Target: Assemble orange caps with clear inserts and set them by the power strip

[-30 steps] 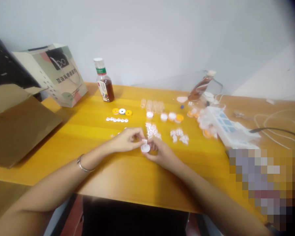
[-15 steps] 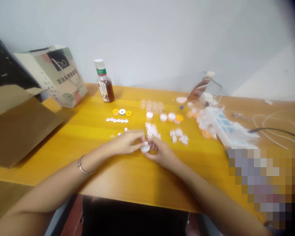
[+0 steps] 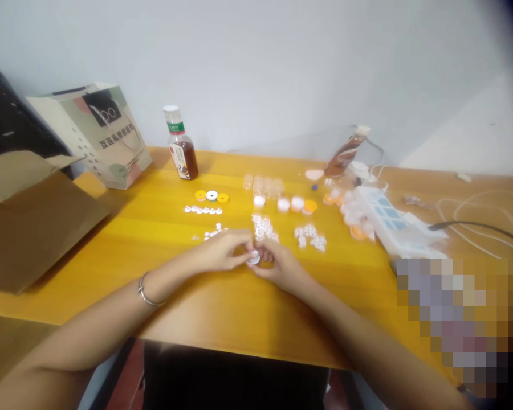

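Observation:
Near the middle of the table, a small white round cap-like piece is held between both hands. My left hand is closed, its thumb and fingertips pinching at the upper left of the piece. From the other side my right hand grips it, the thumb underneath and the fingers curled. Any smaller part under the fingertips is too small to make out. Just beyond the hands lie white patterned pieces, and small white bits sit by my left hand. More patterned pieces lie to the right.
Orange and white rings and small white parts stand in rows. Clear cups and caps are behind. A drink bottle, paper bag and cardboard box stand left; a white organizer and cables lie right.
My left hand has shifted very slightly, showing more of the small white bits behind it. Both hands keep hold of the white piece, which looks a little more covered.

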{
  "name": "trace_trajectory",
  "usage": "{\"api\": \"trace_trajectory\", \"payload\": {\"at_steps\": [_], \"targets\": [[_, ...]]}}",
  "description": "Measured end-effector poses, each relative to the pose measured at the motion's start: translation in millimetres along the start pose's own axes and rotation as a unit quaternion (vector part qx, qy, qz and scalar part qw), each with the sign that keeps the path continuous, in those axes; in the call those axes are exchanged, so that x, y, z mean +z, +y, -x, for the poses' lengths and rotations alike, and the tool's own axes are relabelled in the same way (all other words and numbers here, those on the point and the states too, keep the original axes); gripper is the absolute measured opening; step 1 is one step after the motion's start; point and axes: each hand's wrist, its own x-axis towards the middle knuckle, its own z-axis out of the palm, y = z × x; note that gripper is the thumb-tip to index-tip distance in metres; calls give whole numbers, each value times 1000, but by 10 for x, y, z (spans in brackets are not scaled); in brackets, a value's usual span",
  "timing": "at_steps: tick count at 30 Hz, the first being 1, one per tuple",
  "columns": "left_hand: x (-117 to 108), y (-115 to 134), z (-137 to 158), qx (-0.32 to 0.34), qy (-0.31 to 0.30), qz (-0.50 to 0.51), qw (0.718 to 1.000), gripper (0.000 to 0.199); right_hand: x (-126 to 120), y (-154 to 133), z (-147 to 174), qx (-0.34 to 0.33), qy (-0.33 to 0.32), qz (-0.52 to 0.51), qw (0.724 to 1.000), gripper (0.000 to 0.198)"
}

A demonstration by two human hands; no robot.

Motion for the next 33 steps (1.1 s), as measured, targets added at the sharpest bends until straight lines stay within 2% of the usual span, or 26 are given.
{"api": "trace_trajectory", "payload": {"at_steps": [8,13,16,18,20,23,28,31,33], "targets": [[6,-41,-2,-7,-5,24,1000,11,-2,-36,1,3,3,11,1000,15],[26,-52,9,-10,15,37,999,10,-14,-53,2,2,5,17,1000,10],[22,-64,2,-10,32,58,998,12,-14,-50,0,14,10,-21,1000,13],[7,-68,-4,-23,56,69,996,14,-6,-50,-7,46,14,-95,994,18],[0,-71,-11,-42,83,84,992,16,3,-54,-20,87,13,-208,974,24],[33,-84,-26,-68,114,124,983,19,3,-55,-46,137,5,-348,927,33],[52,-198,-162,-81,169,187,964,24,-19,-17,-83,178,26,-412,893,38],[-105,-377,-392,-103,241,84,961,23,-14,-4,-94,189,54,-442,875,38],[-250,-535,-600,-120,253,2,960,20,-11,-15,-98,197,61,-456,865,38]]}}
